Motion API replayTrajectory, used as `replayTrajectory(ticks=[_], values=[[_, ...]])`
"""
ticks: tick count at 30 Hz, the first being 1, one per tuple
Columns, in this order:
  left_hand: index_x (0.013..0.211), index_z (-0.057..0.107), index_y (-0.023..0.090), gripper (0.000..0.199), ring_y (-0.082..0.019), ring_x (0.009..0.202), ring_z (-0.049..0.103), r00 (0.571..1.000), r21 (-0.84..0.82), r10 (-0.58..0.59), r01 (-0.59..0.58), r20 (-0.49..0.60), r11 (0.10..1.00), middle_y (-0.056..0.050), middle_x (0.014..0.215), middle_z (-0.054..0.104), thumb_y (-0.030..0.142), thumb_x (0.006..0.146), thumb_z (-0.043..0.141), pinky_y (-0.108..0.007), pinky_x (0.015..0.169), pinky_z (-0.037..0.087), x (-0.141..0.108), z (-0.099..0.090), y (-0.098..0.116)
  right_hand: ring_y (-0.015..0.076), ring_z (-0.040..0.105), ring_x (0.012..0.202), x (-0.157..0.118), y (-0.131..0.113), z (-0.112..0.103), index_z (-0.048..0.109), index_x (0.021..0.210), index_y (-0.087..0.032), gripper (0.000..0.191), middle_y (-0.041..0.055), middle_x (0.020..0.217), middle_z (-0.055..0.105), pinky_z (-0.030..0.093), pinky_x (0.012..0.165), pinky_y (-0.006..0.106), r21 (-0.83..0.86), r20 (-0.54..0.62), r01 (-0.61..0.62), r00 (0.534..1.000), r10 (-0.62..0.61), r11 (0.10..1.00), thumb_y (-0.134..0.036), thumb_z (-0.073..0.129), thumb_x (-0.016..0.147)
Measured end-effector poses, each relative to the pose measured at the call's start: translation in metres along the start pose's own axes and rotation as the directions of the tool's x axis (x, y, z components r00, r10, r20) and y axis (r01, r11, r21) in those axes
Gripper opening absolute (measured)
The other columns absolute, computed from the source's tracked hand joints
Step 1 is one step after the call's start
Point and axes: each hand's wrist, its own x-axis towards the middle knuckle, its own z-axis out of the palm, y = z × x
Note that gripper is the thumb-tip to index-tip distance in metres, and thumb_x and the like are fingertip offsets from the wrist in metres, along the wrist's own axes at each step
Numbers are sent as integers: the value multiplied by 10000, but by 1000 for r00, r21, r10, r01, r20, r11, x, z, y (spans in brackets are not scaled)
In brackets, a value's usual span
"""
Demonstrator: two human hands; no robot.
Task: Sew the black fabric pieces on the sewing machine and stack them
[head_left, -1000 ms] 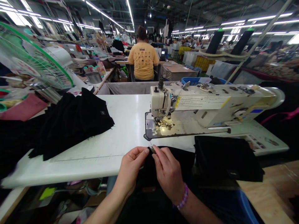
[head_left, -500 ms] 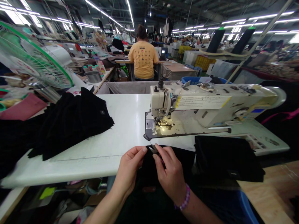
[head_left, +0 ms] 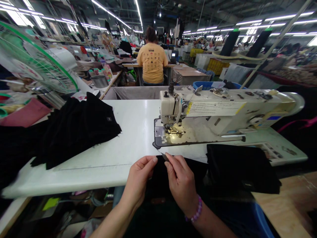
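My left hand (head_left: 141, 177) pinches the top edge of a black cloth (head_left: 198, 168) between thumb and forefinger at the table's front edge. Close to its right, my right hand (head_left: 180, 180) is closed on small thread snips (head_left: 164, 156), whose dark blades point up and left above the cloth edge. A thin thread seems to run from the blade tips toward the sewing machine's plate. The white sewing machine (head_left: 215, 104) stands just beyond my hands, its needle area lit. Much of the snips is hidden by my fingers.
A black cloth pile (head_left: 81, 129) lies on the left of the white table (head_left: 99, 178). Folded black cloth (head_left: 240, 168) lies at the right. A green-rimmed fan (head_left: 42, 62) stands at the left. A person in a yellow shirt (head_left: 152, 62) sits ahead, facing away.
The snips' blades, spread apart before, now look closed together. My right hand has shifted very slightly; my left hand keeps its pinch on the cloth.
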Motion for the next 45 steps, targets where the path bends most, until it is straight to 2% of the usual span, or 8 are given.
replayTrajectory(ticks=[6, 16, 28, 36, 39, 42, 45], values=[[829, 754, 153, 405, -99, 559, 518, 1000, 6, 30, -30, -4, 1000, -2, 631, 644, 497, 639, 850, -201, 547, 396, 0, -1, -1, 197, 690, 867, -5, -1, 0, 627, 1295, -136, 323, 107, 960, 672, 591, 800, 318, -16, 57, 3, 998, -3, 1000, -188, 476, 1013], [830, 770, 159, 394, -110, 611, 548, 998, 4, 54, -54, -15, 999, -38, 773, 732, 485, 629, 861, -214, 584, 432, -4, 1, 1, 198, 687, 880, -5, -2, 1, 614, 1300, -160, 322, 99, 967, 669, 592, 803, 320, -2, 54, -13, 998, 13, 1000, -189, 461, 1018], [800, 762, 157, 386, -90, 590, 524, 996, 31, 90, -90, 5, 996, -8, 686, 696, 487, 629, 863, -183, 568, 415, -4, 2, -2, 193, 684, 873, -2, -1, 4, 631, 1256, -128, 295, 100, 946, 674, 577, 795, 306, 2, 29, 18, 999, -18, 1000, -148, 456, 1019], [837, 722, 157, 384, -90, 545, 541, 999, 3, 26, -27, 40, 1000, 9, 633, 671, 480, 666, 840, -180, 537, 422, -5, -1, 0, 205, 688, 954, 6, 5, -3, 571, 1249, -172, 266, 97, 1055, 687, 562, 803, 314, -33, -6, -76, 997, 76, 997, -200, 437, 1021], [808, 715, 162, 390, -93, 539, 544, 996, 31, 43, -46, 76, 998, 16, 618, 672, 491, 646, 846, -183, 536, 424, -5, -2, 5, 193, 689, 828, 11, 5, -7, 583, 1169, -179, 205, 67, 964, 695, 547, 725, 294, -30, 35, -107, 994, 108, 994, -253, 531, 985], [792, 734, 159, 366, -107, 588, 582, 992, 110, 96, -106, 85, 988, 2, 659, 703, 484, 655, 833, -193, 581, 450, -3, -3, 10, 181, 680, 772, 17, 5, -9, 619, 1097, -196, 158, 37, 885, 697, 513, 687, 271, -24, 125, -28, 992, 31, 999, -225, 594, 943], [761, 750, 156, 333, -132, 668, 628, 982, 198, 166, -182, 91, 963, -22, 728, 743, 451, 633, 838, -209, 647, 474, -3, -4, 12, 174, 655, 703, 21, 4, -8, 637, 951, -196, 154, 30, 786, 667, 459, 632, 264, -77, 194, 131, 974, -114, 988, -144, 492, 957]])
